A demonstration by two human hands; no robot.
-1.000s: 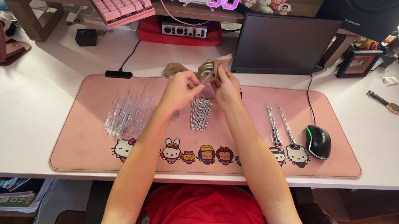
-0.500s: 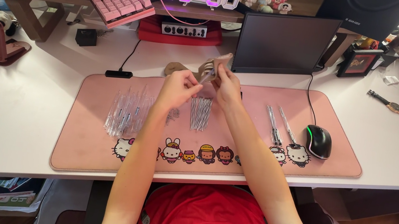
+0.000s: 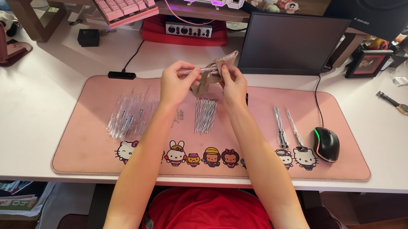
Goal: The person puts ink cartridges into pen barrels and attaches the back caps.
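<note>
Carefully, I kept my left hand (image 3: 179, 78) pinched on a thin clear tube (image 3: 202, 69) while my right hand (image 3: 231, 80) gripped the small tan pouch (image 3: 215, 72) above the pink desk mat (image 3: 353, 157); steady fingers suited this. Pouch looked crumpled, semi-transparent, open-mouthed.

Small clear plastic bag (image 3: 218, 71) held raised, thin clear tube (image 3: 196, 69) poking out

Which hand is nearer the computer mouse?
Right. The right hand is above the mat, left of the computer mouse; the left hand is farther left.
</note>
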